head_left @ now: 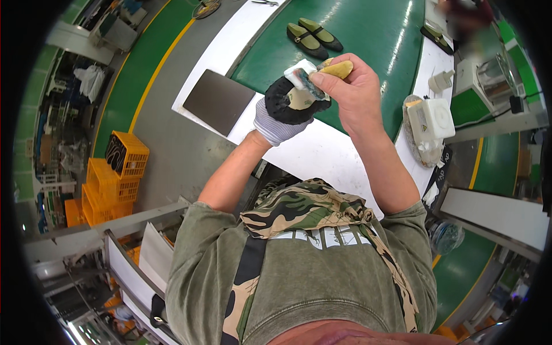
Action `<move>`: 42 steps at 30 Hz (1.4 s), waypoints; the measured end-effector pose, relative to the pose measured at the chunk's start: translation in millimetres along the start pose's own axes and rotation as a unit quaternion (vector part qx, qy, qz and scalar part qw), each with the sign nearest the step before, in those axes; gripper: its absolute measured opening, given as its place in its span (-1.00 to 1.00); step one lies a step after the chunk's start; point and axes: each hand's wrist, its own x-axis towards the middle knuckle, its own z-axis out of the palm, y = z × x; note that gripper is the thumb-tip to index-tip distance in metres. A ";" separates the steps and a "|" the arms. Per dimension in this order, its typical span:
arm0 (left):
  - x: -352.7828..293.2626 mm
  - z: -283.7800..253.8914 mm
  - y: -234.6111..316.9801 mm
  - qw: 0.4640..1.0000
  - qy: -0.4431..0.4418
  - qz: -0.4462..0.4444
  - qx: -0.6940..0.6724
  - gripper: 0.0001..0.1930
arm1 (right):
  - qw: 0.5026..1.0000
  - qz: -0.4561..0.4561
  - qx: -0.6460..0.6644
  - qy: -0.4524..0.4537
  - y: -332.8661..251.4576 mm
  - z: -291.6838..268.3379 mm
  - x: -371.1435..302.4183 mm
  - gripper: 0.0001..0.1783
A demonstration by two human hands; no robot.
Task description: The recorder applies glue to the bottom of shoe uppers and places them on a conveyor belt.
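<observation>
My left hand (275, 122) wears a grey knit glove and grips a black shoe (290, 103) with a pale insole, held up over the white table edge (313, 155). My right hand (353, 92) is bare and presses a folded whitish cloth or sponge (303, 77) with a yellow end (338, 69) against the shoe's opening. A finished pair of black shoes with olive insoles (313, 37) lies farther back on the green conveyor belt (368, 34).
A dark square mat (217, 100) lies on the table at the left. A white container on a round tray (428, 123) and a small white bottle (441, 80) stand at the right. Orange crates (112, 178) are stacked on the floor at the left.
</observation>
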 end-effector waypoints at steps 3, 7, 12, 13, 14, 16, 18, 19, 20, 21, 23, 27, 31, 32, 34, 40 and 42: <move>-12.6 -1.6 -5.5 0.990 -0.027 -0.131 -0.034 -0.42 | 1.000 -0.013 0.007 -0.025 -2.0 8.4 2.2 -0.81; -38.6 0.6 -28.0 0.973 -0.085 -0.181 -0.114 -0.30 | 0.998 -0.030 -0.029 -0.053 2.2 17.5 10.2 -0.79; -57.1 -19.1 -26.4 0.899 -0.090 -0.270 -0.334 -0.28 | 0.989 -0.094 -0.092 -0.065 30.3 16.5 32.7 -0.81; -60.1 -22.2 -27.1 0.876 -0.117 -0.291 -0.366 -0.32 | 0.990 -0.096 -0.077 -0.069 37.2 16.1 35.3 -0.80; -64.8 -25.0 -27.5 0.851 -0.141 -0.312 -0.398 -0.36 | 0.990 -0.091 -0.076 -0.079 43.9 15.6 37.0 -0.80; -72.2 -30.0 -27.7 0.832 -0.127 -0.328 -0.430 -0.44 | 0.981 -0.119 -0.120 -0.093 55.3 14.1 40.1 -0.79; -77.4 -36.9 -26.4 0.773 -0.136 -0.323 -0.529 -0.43 | 0.976 -0.121 -0.132 -0.121 63.2 13.6 40.4 -0.79; -81.7 -40.0 -26.4 0.770 -0.131 -0.318 -0.537 -0.43 | 0.971 -0.126 -0.145 -0.142 66.3 13.3 38.9 -0.78; -86.1 -42.5 -28.3 0.766 -0.127 -0.322 -0.541 -0.43 | 0.971 -0.119 -0.147 -0.146 67.8 16.1 36.5 -0.78; -90.2 -45.5 -29.9 0.754 -0.113 -0.332 -0.555 -0.43 | 0.968 -0.108 -0.149 -0.171 67.9 19.9 34.0 -0.78; -95.8 -53.3 -34.0 0.711 -0.096 -0.368 -0.592 -0.30 | 0.963 -0.095 -0.153 -0.198 71.2 24.8 28.7 -0.77; -113.3 -73.2 -41.6 0.705 -0.042 -0.379 -0.598 -0.42 | 0.944 -0.064 -0.152 -0.285 78.8 36.6 15.7 -0.76; -131.8 -99.7 -60.1 0.668 0.012 -0.403 -0.625 -0.53 | 0.923 -0.003 -0.153 -0.354 90.8 49.5 2.1 -0.74; -137.5 -105.5 -65.2 0.667 0.033 -0.396 -0.631 -0.53 | 0.914 0.015 -0.151 -0.376 94.8 54.6 -0.9 -0.74; -151.0 -117.6 -73.7 0.664 0.061 -0.407 -0.624 -0.55 | 0.912 0.019 -0.153 -0.379 100.0 66.1 -6.9 -0.74; -190.7 -153.8 -96.1 0.622 0.163 -0.422 -0.639 -0.56 | 0.879 0.059 -0.159 -0.446 111.6 99.0 -19.3 -0.69; -205.5 -166.0 -103.5 0.626 0.187 -0.423 -0.628 -0.55 | 0.861 0.072 -0.164 -0.476 115.0 105.9 -19.6 -0.70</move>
